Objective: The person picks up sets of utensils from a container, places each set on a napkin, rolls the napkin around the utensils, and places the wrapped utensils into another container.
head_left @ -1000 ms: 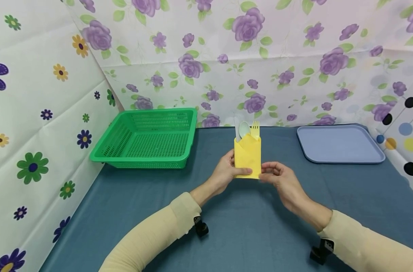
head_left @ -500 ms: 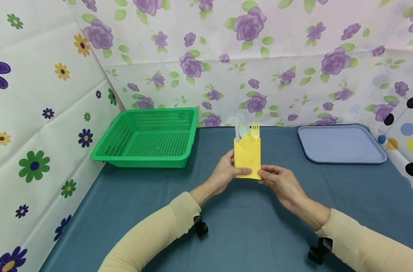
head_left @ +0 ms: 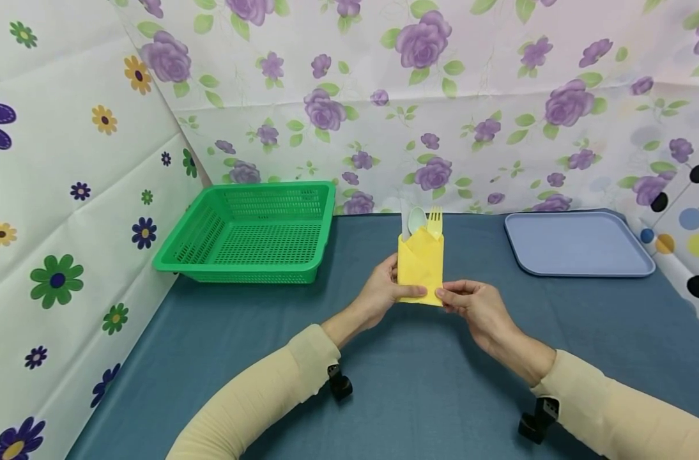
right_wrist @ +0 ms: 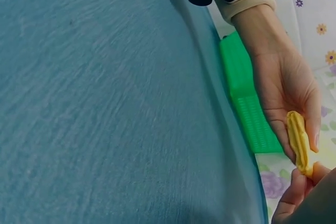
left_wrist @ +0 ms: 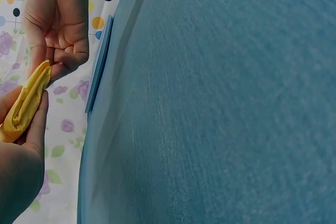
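A yellow napkin (head_left: 421,265), folded into a pocket, stands upright between my hands above the table. Out of its top stick a whitish knife (head_left: 405,220), a pale green spoon (head_left: 416,219) and a yellow fork (head_left: 434,222); their lower parts are hidden inside. My left hand (head_left: 378,291) grips the pocket from the left, thumb across the front and fingers behind. With thumb and fingertips, my right hand (head_left: 478,310) pinches its lower right corner. The left wrist view shows the folded layers of the napkin's bottom edge (left_wrist: 26,103).
A green perforated basket (head_left: 312,271) stands at the back left of the blue-covered table (head_left: 395,383). At the back right lies a blue-grey tray (head_left: 579,243). Flower-print sheets (head_left: 361,64) hang behind and to the left.
My right hand has closed in on the napkin's lower right corner and now pinches it. The pocket has shifted very slightly right and down; the left hand keeps its grip.
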A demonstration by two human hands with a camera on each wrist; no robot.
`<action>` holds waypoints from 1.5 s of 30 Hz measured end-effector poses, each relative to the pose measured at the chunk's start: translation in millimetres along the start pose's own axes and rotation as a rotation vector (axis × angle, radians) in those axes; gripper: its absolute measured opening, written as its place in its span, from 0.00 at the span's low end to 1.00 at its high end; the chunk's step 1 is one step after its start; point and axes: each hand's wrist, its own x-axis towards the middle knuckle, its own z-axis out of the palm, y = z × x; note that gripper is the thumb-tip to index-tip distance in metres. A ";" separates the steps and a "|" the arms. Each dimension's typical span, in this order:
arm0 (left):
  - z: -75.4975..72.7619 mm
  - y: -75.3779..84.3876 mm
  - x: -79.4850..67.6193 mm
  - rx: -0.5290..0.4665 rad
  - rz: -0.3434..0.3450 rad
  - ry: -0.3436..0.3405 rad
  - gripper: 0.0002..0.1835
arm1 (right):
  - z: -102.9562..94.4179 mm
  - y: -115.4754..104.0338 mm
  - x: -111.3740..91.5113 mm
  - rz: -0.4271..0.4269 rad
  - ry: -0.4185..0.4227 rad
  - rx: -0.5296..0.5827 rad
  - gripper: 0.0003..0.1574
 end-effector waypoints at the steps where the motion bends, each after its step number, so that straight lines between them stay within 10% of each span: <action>1: -0.2 -0.1 0.0 -0.001 -0.003 -0.002 0.35 | 0.2 0.4 -0.1 -0.005 0.004 -0.005 0.10; 22: 0.9 1.2 -0.9 -0.021 0.032 0.097 0.36 | 11.6 1.6 -6.5 -0.104 0.110 -0.219 0.25; 45: -3.5 2.5 -1.8 -0.015 -0.006 0.021 0.36 | 1.4 3.8 -0.6 -0.038 -0.099 -0.129 0.27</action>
